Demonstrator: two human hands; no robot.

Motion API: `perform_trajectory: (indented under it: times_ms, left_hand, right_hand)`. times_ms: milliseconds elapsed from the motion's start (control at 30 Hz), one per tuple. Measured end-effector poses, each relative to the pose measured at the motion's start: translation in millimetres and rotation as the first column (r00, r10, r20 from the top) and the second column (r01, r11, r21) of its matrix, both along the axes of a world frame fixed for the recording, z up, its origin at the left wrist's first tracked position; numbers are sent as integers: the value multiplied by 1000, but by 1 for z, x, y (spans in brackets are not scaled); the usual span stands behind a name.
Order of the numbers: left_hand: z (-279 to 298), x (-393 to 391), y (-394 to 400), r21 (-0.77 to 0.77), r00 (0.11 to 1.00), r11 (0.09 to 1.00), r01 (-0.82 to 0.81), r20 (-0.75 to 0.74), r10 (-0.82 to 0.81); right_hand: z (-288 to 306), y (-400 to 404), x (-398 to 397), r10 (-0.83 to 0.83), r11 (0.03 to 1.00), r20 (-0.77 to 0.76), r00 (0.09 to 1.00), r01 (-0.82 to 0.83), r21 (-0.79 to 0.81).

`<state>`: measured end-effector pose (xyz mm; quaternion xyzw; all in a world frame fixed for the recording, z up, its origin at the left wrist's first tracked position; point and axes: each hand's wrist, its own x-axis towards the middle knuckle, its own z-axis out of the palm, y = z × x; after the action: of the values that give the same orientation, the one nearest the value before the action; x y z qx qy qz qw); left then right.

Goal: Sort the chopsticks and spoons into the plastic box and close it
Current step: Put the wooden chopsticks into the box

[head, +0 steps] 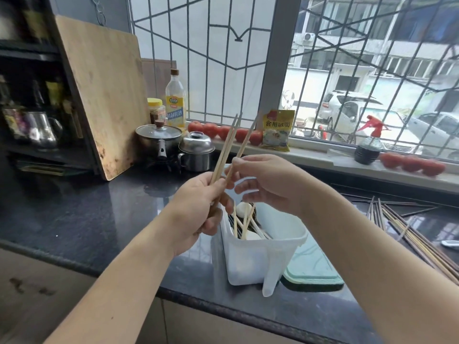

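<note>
A white plastic box (250,259) stands upright on the dark counter, with several chopsticks and white spoons (244,209) inside. My left hand (198,207) is closed around pale wooden chopsticks (227,147) that point up and away, just left of the box's rim. My right hand (268,182) hovers over the box and pinches one more chopstick (246,140) between thumb and fingers. More chopsticks (409,229), dark and light, lie scattered on the counter at the right. A pale green lid (315,271) lies flat beside the box.
A wooden cutting board (104,95) leans at the back left. Two steel pots (173,147), an oil bottle (175,98) and a jar stand behind. Tomatoes (223,131), a packet (278,130) and a spray bottle (367,145) line the sill. The counter's front edge runs below the box.
</note>
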<state>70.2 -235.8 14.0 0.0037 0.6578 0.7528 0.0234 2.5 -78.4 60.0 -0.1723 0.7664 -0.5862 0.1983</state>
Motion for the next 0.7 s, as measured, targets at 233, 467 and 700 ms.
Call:
perform_trajectory:
  times_ms: [233, 467, 700]
  left_hand:
    - [-14, -6, -13, -48, 943, 941, -334, -15, 333]
    - [-8, -4, 1, -41, 972, 972, -233, 35, 234]
    - [-7, 2, -6, -53, 983, 982, -182, 8, 182]
  right_hand:
    - [2, 13, -26, -357, 782, -452, 818, 526, 334]
    - [-59, -9, -30, 32, 477, -295, 955, 245, 844]
    - [-34, 0, -22, -205, 786, -251, 946, 312, 533]
